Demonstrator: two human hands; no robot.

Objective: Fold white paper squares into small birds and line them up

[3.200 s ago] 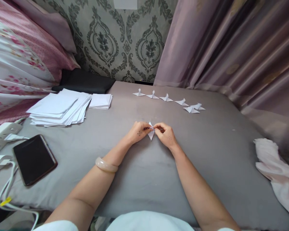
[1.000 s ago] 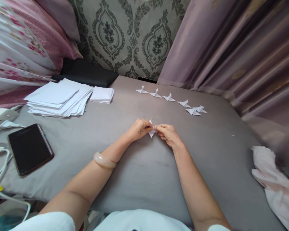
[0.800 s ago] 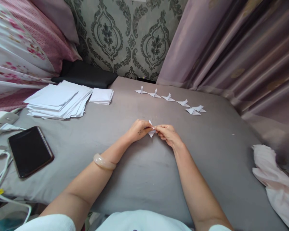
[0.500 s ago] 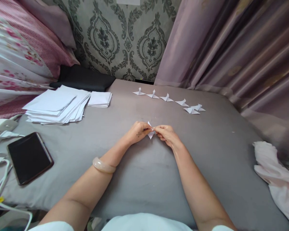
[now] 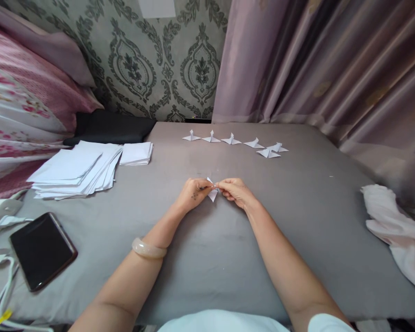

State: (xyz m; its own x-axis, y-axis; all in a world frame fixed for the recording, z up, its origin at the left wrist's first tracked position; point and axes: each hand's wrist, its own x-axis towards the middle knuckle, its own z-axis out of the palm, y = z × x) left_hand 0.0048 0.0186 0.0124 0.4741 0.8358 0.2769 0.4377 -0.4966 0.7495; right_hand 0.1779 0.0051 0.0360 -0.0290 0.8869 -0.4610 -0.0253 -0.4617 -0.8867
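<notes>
A small folded white paper bird (image 5: pixel 212 195) is pinched between my two hands above the grey tabletop, its two pointed wings showing above and below the fingers. My left hand (image 5: pixel 194 192) is closed on it from the left, thumb and forefinger together. From the right, my right hand (image 5: pixel 235 191) pinches its other end, the fingertips almost meeting those of the left. The fingers hide the bird's middle. Beyond my hands stands a row of several finished-looking white paper birds (image 5: pixel 231 139), the last two close together at the right.
At the left lie a stack of white paper sheets (image 5: pixel 72 170) and a smaller stack of paper squares (image 5: pixel 136 153). A dark tablet (image 5: pixel 43 251) rests nearer me, beside a power strip (image 5: pixel 3 210) with white cables. A pale cloth (image 5: pixel 397 230) is bunched at the right edge.
The camera view has shifted and tilted slightly. Both hands keep their pinch on the paper bird, with hardly any visible movement of the fingers.
</notes>
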